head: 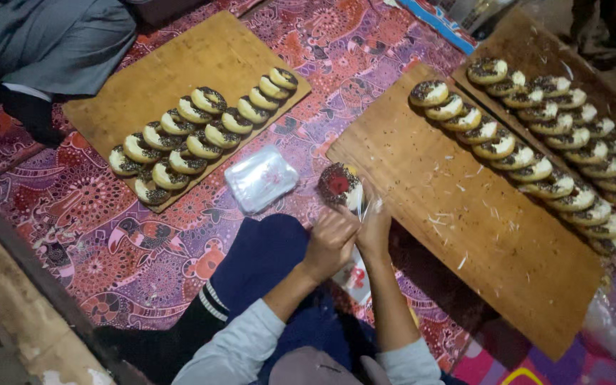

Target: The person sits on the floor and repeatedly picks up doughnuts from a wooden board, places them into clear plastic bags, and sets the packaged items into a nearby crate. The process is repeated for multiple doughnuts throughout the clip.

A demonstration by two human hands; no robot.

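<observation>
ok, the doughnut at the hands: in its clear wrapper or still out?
In. The doughnut sits inside a clear wrapper, which glints over its near edge where the left hand and right hand pinch the loose end.

Doughnut rows on wooden boards (over a patterned cloth).

A home floor used for small-scale food making: a patterned red batik cloth covers the ground, and 3 wooden boards laid on it carry rows of topped doughnuts, left and far right.
</observation>
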